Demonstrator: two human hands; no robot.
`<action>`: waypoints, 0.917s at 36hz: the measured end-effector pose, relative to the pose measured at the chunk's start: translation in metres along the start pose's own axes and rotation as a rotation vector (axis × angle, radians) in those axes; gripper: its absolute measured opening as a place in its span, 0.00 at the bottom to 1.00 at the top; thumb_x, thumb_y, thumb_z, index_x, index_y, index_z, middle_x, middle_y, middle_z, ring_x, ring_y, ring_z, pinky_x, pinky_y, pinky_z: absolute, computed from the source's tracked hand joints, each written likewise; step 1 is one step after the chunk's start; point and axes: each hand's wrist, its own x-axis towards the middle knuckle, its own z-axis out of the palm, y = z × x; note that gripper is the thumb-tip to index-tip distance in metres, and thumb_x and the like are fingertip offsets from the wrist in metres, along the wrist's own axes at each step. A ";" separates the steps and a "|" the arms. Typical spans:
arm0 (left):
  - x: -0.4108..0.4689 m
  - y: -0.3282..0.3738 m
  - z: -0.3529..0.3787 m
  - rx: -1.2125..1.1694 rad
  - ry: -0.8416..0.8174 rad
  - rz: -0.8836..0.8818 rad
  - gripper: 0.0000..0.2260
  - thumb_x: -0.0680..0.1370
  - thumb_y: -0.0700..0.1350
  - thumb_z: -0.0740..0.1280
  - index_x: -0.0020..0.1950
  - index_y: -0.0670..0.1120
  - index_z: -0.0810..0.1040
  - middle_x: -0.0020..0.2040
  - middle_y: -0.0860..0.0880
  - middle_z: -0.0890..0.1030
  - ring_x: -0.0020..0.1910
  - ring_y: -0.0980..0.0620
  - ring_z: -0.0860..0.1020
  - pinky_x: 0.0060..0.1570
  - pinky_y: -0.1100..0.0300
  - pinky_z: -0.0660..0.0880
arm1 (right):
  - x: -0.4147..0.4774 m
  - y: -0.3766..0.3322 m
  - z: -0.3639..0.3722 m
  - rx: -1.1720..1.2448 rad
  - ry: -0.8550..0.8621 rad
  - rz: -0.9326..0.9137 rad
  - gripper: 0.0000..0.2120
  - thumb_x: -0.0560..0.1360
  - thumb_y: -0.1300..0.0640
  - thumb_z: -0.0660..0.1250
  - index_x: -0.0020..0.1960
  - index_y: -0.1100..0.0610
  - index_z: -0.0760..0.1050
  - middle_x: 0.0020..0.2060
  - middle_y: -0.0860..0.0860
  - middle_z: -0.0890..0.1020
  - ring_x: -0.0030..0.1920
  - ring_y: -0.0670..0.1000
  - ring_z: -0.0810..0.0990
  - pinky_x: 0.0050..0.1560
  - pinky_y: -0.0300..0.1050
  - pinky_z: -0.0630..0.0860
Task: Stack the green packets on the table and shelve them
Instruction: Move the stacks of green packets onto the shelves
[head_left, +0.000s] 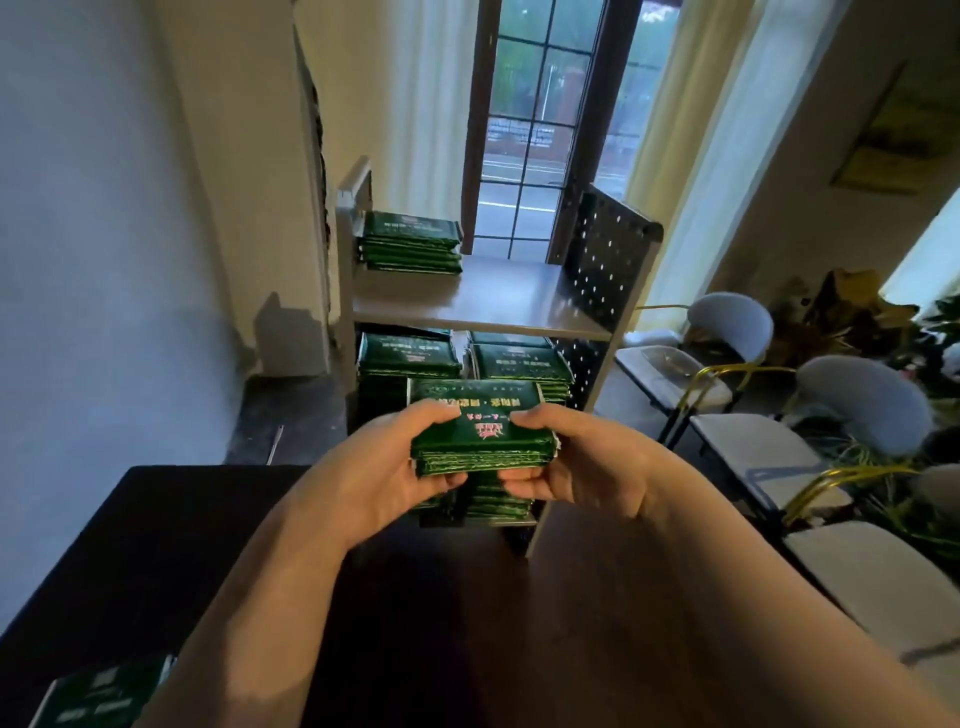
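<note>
Table (130, 545): dark top that fills the lower part of the view. Both forearms reach across it towards the shelf unit.
Window (540, 130): tall, with dark frames and a grid of panes, behind the shelf unit. Pale curtains (727, 156) hang to its right.
Shelf unit (498, 296): pale boards with a black perforated side panel (602, 260) on its right. It stands just past the far edge of the table, against the left wall.
Chairs (753, 457): a row with pale seats and gold-coloured frames, to the right of the shelf unit.
Lower-shelf stacks (408, 353): two piles of green packets side by side under the top board. They are partly hidden by the held stack.
Top-shelf stack (410, 244): one pile of green packets in the back left corner of the top board.
Held stack (483, 431): several green packets lying flat with edges aligned and a red mark on the top face. It is held off the table between both hands and is seen against the lower shelf.
Left hand (384, 462): grips the left end of the held stack, thumb on top and fingers curled under.
Right hand (587, 462): grips the right end the same way, thumb on top and fingers beneath.
Loose packet (98, 696): a green packet flat on the table at the near left corner, cut off by the edge of the view.
</note>
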 end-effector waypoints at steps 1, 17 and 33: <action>-0.005 0.007 0.002 -0.023 -0.016 0.021 0.13 0.78 0.43 0.68 0.62 0.42 0.79 0.53 0.42 0.84 0.50 0.47 0.82 0.47 0.52 0.78 | -0.001 -0.005 0.004 0.012 -0.001 -0.016 0.21 0.73 0.54 0.69 0.64 0.60 0.75 0.53 0.57 0.82 0.48 0.53 0.81 0.59 0.50 0.78; -0.005 0.079 0.045 -0.290 0.204 0.345 0.10 0.78 0.46 0.69 0.57 0.45 0.77 0.54 0.42 0.80 0.49 0.45 0.81 0.34 0.60 0.80 | -0.013 -0.093 0.049 0.041 0.125 -0.284 0.13 0.76 0.55 0.68 0.58 0.58 0.76 0.43 0.55 0.83 0.40 0.53 0.82 0.49 0.48 0.80; 0.034 0.146 0.090 -0.557 0.409 0.443 0.07 0.80 0.38 0.64 0.42 0.43 0.76 0.40 0.45 0.79 0.40 0.51 0.77 0.41 0.61 0.74 | 0.066 -0.168 0.070 -0.095 0.498 -0.449 0.10 0.78 0.54 0.67 0.52 0.61 0.77 0.39 0.55 0.83 0.38 0.52 0.81 0.43 0.44 0.77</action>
